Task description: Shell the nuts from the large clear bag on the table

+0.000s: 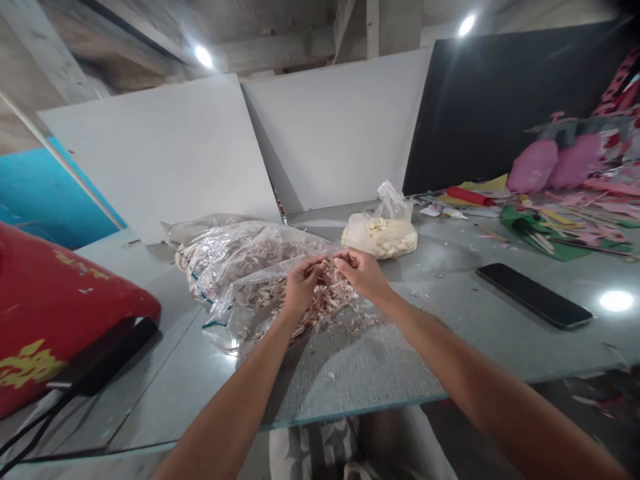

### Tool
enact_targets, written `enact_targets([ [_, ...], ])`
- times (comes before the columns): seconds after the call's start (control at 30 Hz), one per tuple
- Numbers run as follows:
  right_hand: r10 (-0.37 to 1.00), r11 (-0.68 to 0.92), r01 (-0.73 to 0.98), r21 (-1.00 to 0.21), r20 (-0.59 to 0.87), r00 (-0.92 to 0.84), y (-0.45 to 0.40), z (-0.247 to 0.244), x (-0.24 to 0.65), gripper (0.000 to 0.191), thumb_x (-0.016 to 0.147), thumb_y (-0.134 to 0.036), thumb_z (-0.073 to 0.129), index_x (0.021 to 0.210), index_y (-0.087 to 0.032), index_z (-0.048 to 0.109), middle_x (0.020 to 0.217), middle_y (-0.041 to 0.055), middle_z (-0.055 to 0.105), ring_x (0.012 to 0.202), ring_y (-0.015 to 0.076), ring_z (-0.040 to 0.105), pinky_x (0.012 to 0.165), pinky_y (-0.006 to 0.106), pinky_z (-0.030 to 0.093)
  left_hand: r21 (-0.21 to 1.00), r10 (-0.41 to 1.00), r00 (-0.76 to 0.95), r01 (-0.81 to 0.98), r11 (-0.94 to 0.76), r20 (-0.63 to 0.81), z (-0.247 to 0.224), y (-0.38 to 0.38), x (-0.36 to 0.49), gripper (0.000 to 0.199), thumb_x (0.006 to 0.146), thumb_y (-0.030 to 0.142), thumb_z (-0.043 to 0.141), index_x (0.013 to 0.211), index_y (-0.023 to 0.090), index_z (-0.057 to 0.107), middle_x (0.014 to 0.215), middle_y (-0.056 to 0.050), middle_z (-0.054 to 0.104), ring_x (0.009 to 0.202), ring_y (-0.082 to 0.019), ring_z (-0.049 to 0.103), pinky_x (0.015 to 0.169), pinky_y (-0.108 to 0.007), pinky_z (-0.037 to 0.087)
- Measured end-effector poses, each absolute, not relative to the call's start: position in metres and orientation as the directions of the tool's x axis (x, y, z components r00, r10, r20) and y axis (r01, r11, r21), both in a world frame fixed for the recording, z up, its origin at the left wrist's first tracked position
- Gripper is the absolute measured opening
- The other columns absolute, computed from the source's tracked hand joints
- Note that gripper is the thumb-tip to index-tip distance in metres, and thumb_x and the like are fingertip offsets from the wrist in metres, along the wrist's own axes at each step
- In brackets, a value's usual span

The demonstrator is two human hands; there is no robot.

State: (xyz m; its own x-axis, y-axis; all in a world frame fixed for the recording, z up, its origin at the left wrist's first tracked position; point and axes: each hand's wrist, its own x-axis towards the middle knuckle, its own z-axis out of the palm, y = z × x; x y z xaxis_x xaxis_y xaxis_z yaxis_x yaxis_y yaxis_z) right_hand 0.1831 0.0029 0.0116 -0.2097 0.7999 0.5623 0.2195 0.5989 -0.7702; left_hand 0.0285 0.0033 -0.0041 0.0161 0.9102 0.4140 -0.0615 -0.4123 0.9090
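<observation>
My left hand (301, 285) and my right hand (366, 272) come together over a heap of dry, pinkish-tan flakes (327, 297) on the table. The fingers of both are closed in a pinch, tips nearly touching. Whatever lies between them is too small to make out. The heap spills from the mouth of a large clear plastic bag (240, 250), which lies on its side to the left, full of similar flakes. Just beyond my right hand stands a smaller knotted-looking clear bag (381, 235) with pale yellow pieces inside.
A black phone (534, 295) lies on the grey table (350, 380) at right. Coloured scraps and sticks (570, 230) litter the far right, near pink bags (555, 163). A red object (65, 313) with a black strip (117, 353) and cables occupies the left. Large boards (340, 133) lean behind.
</observation>
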Motion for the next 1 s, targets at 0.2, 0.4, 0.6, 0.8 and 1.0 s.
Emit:
enact_targets([
  [0.2, 0.785, 0.619, 0.262, -0.74, 0.592, -0.184, 0.0088, 0.007, 0.1813, 0.024, 0.081, -0.036, 0.048, 0.08, -0.016, 0.061, 0.063, 0.0004, 0.059, 0.059, 0.0123, 0.053, 0.056, 0.021, 0.038, 0.91, 0.913, 0.006, -0.084, -0.406, 0.408, -0.0045, 0.0041, 0.0294, 0.035, 0.07, 0.039, 0.064, 0.095, 0.015, 0.062, 0.072, 0.001, 0.061, 0.049, -0.007, 0.055, 0.05, -0.022, 0.05],
  [0.4, 0.779, 0.622, 0.368, -0.691, 0.591, -0.208, 0.0096, 0.0056, 0.1836, 0.027, 0.082, -0.037, 0.046, 0.068, -0.017, 0.057, 0.054, -0.0016, 0.052, 0.052, 0.0113, 0.047, 0.053, 0.022, 0.034, 0.906, 0.914, -0.076, -0.12, -0.406, 0.399, -0.0022, 0.007, 0.0238, 0.041, 0.07, 0.042, 0.064, 0.1, 0.016, 0.056, 0.09, -0.004, 0.064, 0.05, -0.006, 0.055, 0.049, -0.021, 0.05],
  [0.6, 0.728, 0.686, 0.254, -0.682, 0.646, -0.229, 0.0028, 0.0111, 0.1798, 0.022, 0.078, -0.032, 0.054, 0.096, -0.019, 0.056, 0.074, 0.0005, 0.058, 0.068, 0.0129, 0.054, 0.063, 0.022, 0.042, 0.907, 0.914, -0.026, -0.119, -0.404, 0.404, -0.0013, 0.004, 0.0256, 0.039, 0.07, 0.04, 0.065, 0.099, 0.015, 0.06, 0.09, -0.004, 0.064, 0.055, -0.008, 0.058, 0.053, -0.023, 0.051],
  [0.8, 0.697, 0.717, 0.234, -0.657, 0.665, -0.267, 0.002, 0.0113, 0.1789, 0.016, 0.079, -0.035, 0.055, 0.082, -0.019, 0.056, 0.076, 0.0011, 0.059, 0.07, 0.0123, 0.055, 0.064, 0.023, 0.042, 0.929, 0.933, 0.071, -0.139, -0.342, 0.354, -0.0013, 0.0003, 0.028, 0.039, 0.07, 0.042, 0.064, 0.097, 0.014, 0.061, 0.074, -0.002, 0.06, 0.052, -0.008, 0.055, 0.051, -0.023, 0.05],
  [1.0, 0.716, 0.698, 0.236, -0.677, 0.658, -0.233, 0.0025, 0.0116, 0.181, 0.022, 0.079, -0.04, 0.055, 0.073, -0.018, 0.055, 0.067, -0.001, 0.057, 0.061, 0.0105, 0.05, 0.058, 0.021, 0.038, 0.946, 0.942, 0.166, -0.193, -0.259, 0.292, 0.0008, -0.0024, 0.029, 0.038, 0.071, 0.044, 0.063, 0.093, 0.013, 0.061, 0.068, 0.0, 0.056, 0.052, -0.008, 0.052, 0.05, -0.022, 0.048],
])
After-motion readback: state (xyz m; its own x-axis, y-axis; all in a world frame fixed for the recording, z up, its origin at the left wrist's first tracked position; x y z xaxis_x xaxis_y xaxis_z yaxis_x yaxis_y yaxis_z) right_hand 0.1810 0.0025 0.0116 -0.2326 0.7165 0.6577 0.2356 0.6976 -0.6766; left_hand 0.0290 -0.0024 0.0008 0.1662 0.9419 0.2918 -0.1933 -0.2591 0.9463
